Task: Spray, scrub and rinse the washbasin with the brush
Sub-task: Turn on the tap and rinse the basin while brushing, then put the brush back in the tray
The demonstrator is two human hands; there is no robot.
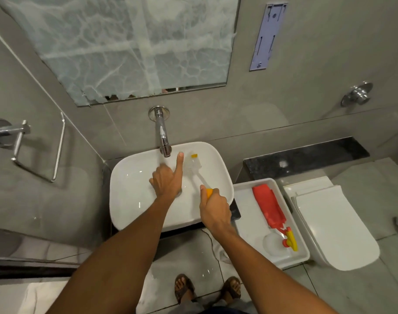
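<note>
Right hand [214,211] fingers clamp brush [199,175] handle, left hand [167,181] forefinger extended — scrub washbasin [125,200] wall toward 12 o'clock, firm short strokes.

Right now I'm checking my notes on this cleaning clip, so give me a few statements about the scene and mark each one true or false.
1. The right hand holds the brush by its orange handle. True.
2. The spray bottle stands upright on the basin rim. False: it lies on its side in the white tray right of the washbasin.
3. The left hand has a finger pointing toward the tap. True.
4. The toilet lid is raised. False: it is down.
5. The brush head rests on the floor. False: it is inside the washbasin, near the tap.
</note>
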